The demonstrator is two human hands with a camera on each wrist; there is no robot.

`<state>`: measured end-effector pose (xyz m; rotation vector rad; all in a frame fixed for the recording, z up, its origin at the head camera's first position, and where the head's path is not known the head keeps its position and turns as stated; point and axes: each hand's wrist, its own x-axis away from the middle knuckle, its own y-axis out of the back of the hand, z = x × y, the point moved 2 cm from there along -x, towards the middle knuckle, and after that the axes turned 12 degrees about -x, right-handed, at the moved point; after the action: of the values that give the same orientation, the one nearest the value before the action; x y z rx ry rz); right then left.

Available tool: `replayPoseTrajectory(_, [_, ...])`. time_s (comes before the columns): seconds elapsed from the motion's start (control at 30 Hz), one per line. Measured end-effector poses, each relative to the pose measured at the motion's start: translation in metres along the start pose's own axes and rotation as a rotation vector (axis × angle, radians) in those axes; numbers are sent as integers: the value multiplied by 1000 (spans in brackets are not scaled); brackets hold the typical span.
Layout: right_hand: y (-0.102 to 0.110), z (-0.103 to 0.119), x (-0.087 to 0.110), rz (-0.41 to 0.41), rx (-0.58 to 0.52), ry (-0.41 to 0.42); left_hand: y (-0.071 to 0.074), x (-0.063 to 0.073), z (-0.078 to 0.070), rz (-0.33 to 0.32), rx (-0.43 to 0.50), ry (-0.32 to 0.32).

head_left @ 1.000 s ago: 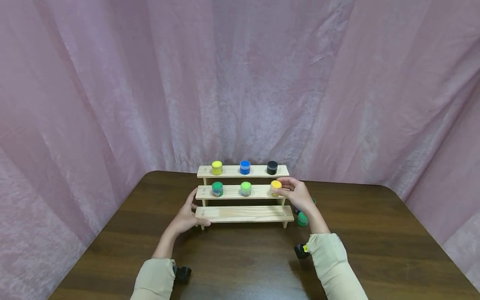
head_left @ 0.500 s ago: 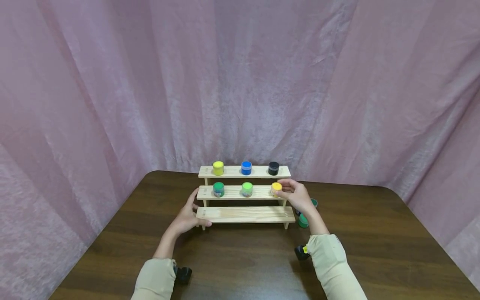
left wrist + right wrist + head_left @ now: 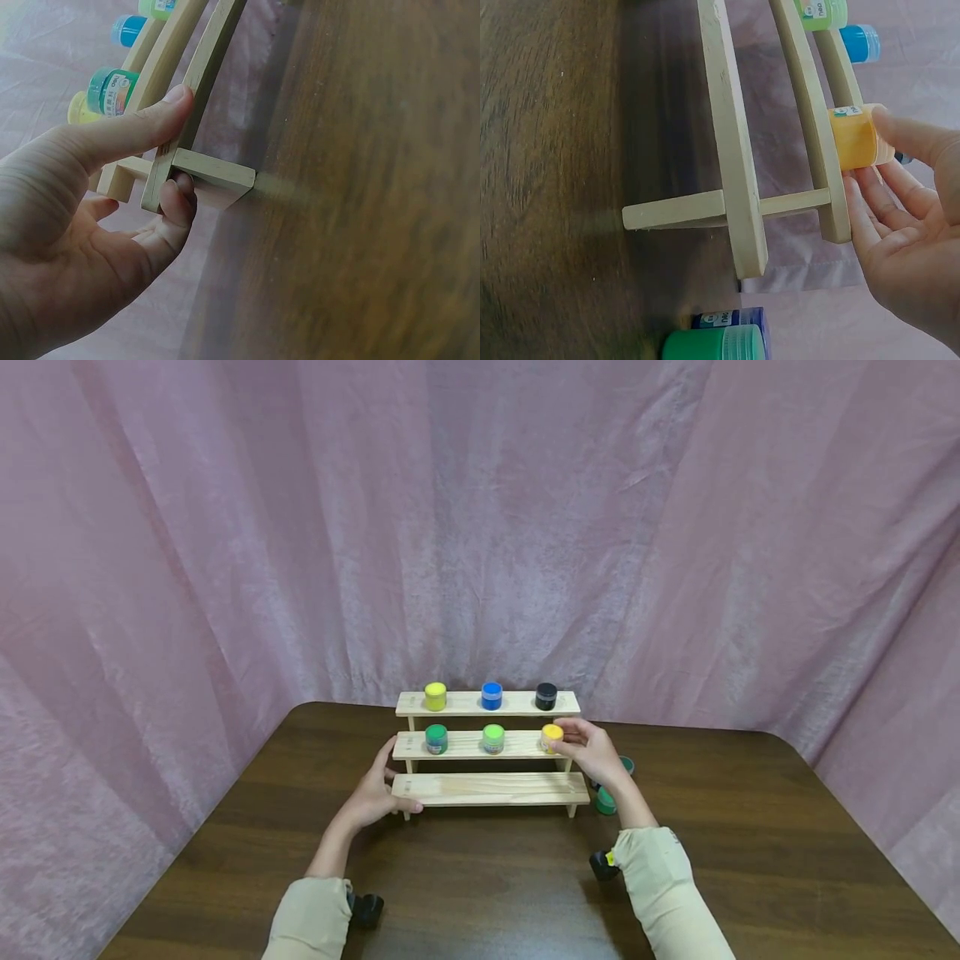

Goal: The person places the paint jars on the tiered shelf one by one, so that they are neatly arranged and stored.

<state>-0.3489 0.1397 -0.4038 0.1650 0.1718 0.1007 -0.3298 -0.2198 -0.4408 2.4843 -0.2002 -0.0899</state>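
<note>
A three-step wooden display rack [image 3: 491, 788] stands on the table. My left hand [image 3: 371, 793] grips its left end; in the left wrist view the thumb [image 3: 161, 120] lies over the lowest step and curled fingers reach under it. At the right end of the middle step, my right hand [image 3: 596, 752] pinches an orange-yellow paint jar [image 3: 855, 136] that sits on the board. Along the same step are a dark green paint jar [image 3: 437, 740] and a light green paint jar [image 3: 493, 739]. The top step holds yellow [image 3: 435, 697], blue [image 3: 492, 696] and black [image 3: 546, 697] paint jars.
Beside the rack's right end, partly behind my right wrist, are a green jar [image 3: 712, 343] and a purple-blue jar [image 3: 761, 319], with another green-lidded jar [image 3: 627, 765] at the back. A pink curtain [image 3: 480, 527] hangs behind the brown table [image 3: 465, 877].
The view has shifted very slightly. Both hands keep their places, the left on the rack and the right on the orange-yellow paint jar.
</note>
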Motion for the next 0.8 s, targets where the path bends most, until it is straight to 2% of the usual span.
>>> replayPoseTrajectory(0.17, [4,2,3,-19,-98,-31,0,1,-1,-1,-8,4])
replayPoseTrajectory(0.47, [17,2,10,-129,-196,-46,2,2,-3,-1,-18,-6])
replayPoseTrajectory(0.8, [32,3,22,-270,-410,-56,0,-1,1,-2,-22,18])
